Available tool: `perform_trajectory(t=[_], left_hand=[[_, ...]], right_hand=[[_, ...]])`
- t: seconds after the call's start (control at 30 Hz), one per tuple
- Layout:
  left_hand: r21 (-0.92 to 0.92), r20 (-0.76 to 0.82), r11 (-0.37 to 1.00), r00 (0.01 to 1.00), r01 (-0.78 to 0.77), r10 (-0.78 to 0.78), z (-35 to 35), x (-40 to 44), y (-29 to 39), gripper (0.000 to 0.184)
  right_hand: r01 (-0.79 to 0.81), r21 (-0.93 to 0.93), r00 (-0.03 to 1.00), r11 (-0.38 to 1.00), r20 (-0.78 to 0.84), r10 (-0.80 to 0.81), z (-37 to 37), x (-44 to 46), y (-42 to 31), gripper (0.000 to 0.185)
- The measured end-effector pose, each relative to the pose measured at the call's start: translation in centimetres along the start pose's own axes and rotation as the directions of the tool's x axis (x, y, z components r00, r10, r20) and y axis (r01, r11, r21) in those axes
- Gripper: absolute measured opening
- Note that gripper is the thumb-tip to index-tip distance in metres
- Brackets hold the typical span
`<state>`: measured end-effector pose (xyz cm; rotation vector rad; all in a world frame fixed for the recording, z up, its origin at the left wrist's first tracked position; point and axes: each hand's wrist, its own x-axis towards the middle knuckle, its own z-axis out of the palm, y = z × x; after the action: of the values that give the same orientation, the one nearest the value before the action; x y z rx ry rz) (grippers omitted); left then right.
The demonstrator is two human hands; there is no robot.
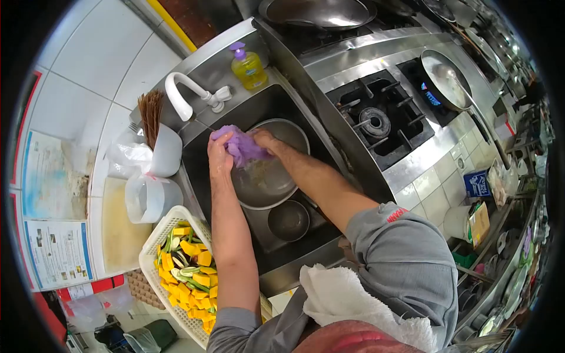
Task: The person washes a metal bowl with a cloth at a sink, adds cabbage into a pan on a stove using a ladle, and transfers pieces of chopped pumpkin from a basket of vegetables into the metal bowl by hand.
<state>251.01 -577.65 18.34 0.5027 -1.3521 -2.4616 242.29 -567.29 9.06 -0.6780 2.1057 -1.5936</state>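
Observation:
A bunched purple cloth (240,147) is held between both hands over a metal sink (197,156). My left hand (220,152) grips its left side, fingers closed on it. On the right side of the cloth, my right hand (266,142) is closed at its edge, partly hidden by it. Below the hands lies a large round metal pan (268,188) in the basin. A smaller dark bowl (289,220) sits just beneath that pan. The white faucet (179,100) arches over the sink's upper left edge.
A yellow soap bottle (249,70) stands behind the sink. Left are white plastic containers (154,199) and a twig brush (150,116). A cream basket (148,256) holds cut vegetables near my left arm. Rightward, a gas burner (374,120) and a pan with ladle (445,82).

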Motion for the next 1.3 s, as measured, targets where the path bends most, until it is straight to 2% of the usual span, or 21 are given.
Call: perform_trajectory(t=[0.03,0.1,0.17,0.2,0.23,0.27,0.33,0.4,0.43,0.47,0.57,0.63,0.67,0.73,0.83,0.93,1.03,1.1,1.17,1.23,1.3], left_hand=[[0.060,0.061,0.994,0.994,-0.089,0.085,0.0,0.4,-0.4,0.020],[0.030,0.016,0.998,0.999,-0.047,0.047,-0.4,-0.5,-0.9,0.021],[-0.187,-0.148,0.982,0.989,-0.015,-0.013,-2.2,0.0,-2.7,0.017],[-0.189,-0.052,0.981,0.997,0.049,-0.060,-4.0,1.4,-4.3,0.019],[-0.110,0.037,0.994,0.999,-0.010,0.014,-5.5,2.1,-6.2,0.043],[-0.251,0.102,0.967,0.993,-0.031,0.058,-7.2,3.1,-8.4,0.045],[-0.385,0.142,0.921,0.983,-0.053,0.116,-8.4,4.2,-9.6,0.047],[-0.356,0.261,0.917,0.962,0.177,-0.084,-7.2,5.4,-9.3,0.048],[-0.339,0.302,0.898,0.936,0.281,-0.179,-6.9,4.6,-9.1,0.049],[-0.079,-0.070,0.991,0.991,0.104,-0.110,-0.5,0.6,-5.7,0.051],[0.115,-0.078,0.987,0.992,0.111,-0.103,0.8,-0.4,-2.0,0.035],[0.774,0.003,0.630,0.995,0.063,-0.103,-0.2,0.7,-0.8,0.025],[0.774,-0.011,0.630,0.995,0.070,-0.097,0.3,0.4,-0.2,0.025],[0.889,0.045,0.439,0.979,-0.129,0.198,2.5,-0.1,1.1,0.023],[0.948,0.129,0.245,0.950,-0.202,0.285,2.7,0.0,2.0,0.027],[0.935,0.106,0.269,0.906,-0.231,0.410,2.5,-0.4,3.1,0.034],[0.927,0.015,0.333,0.903,-0.173,0.429,2.0,0.5,3.7,0.039],[0.931,0.032,0.319,0.911,-0.176,0.411,2.2,0.5,3.8,0.041],[0.935,0.046,0.306,0.918,-0.178,0.393,2.4,0.8,3.9,0.043],[0.977,0.120,0.142,0.963,-0.157,0.242,2.1,1.4,4.0,0.046],[0.988,0.069,0.118,0.977,-0.094,0.200,1.6,2.2,3.7,0.046]], right_hand=[[-0.312,0.627,0.930,0.714,0.049,0.363,0.1,0.0,-0.2,0.026],[-0.239,0.836,0.966,0.494,0.155,0.205,0.1,-1.3,-4.0,0.032],[-0.013,0.547,1.000,0.837,-0.012,0.023,1.2,-1.8,-6.9,0.032],[0.076,0.305,0.997,0.949,-0.032,-0.069,1.7,-2.6,-9.0,0.034],[0.159,0.045,0.987,0.986,-0.023,-0.158,2.2,-3.7,-10.9,0.036],[0.158,0.046,0.987,0.986,-0.026,-0.157,2.6,-4.9,-12.0,0.036],[0.290,-0.555,0.908,0.780,-0.098,-0.408,3.5,-6.8,-13.2,0.037],[0.418,-0.593,0.888,0.688,0.108,-0.446,1.5,-5.4,-12.0,0.033],[0.180,-0.610,0.957,0.772,-0.073,-0.281,1.5,-4.0,-11.6,0.025],[0.216,-0.657,0.938,0.722,-0.066,-0.341,0.5,-2.7,-10.3,0.017],[-0.112,-0.386,0.948,0.916,-0.317,-0.018,-3.2,-0.4,-6.5,0.032],[-0.121,-0.095,0.940,0.988,-0.332,0.083,-4.2,0.2,-2.9,0.036],[-0.118,-0.093,0.944,0.989,-0.318,0.082,-3.8,0.0,-1.1,0.036],[-0.234,-0.130,0.917,0.963,-0.358,0.175,-2.9,0.3,1.5,0.045],[-0.252,-0.282,0.910,0.926,-0.395,0.127,-3.4,0.7,-1.7,0.052],[0.099,-0.122,0.925,0.988,-0.354,-0.137,-4.5,4.9,-6.1,0.057],[0.248,-0.168,0.886,0.954,-0.358,-0.293,-5.0,8.2,-9.7,0.062],[-0.142,0.141,0.984,0.980,-0.090,0.156,-5.7,10.7,-10.1,0.069],[-0.099,0.214,0.992,0.972,-0.053,0.113,-6.2,12.2,-8.5,0.068],[-0.190,0.279,0.969,0.941,0.208,0.134,-6.7,12.3,-8.2,0.061],[-0.166,0.295,0.973,0.941,0.204,0.108,-6.3,13.0,-7.7,0.050]])
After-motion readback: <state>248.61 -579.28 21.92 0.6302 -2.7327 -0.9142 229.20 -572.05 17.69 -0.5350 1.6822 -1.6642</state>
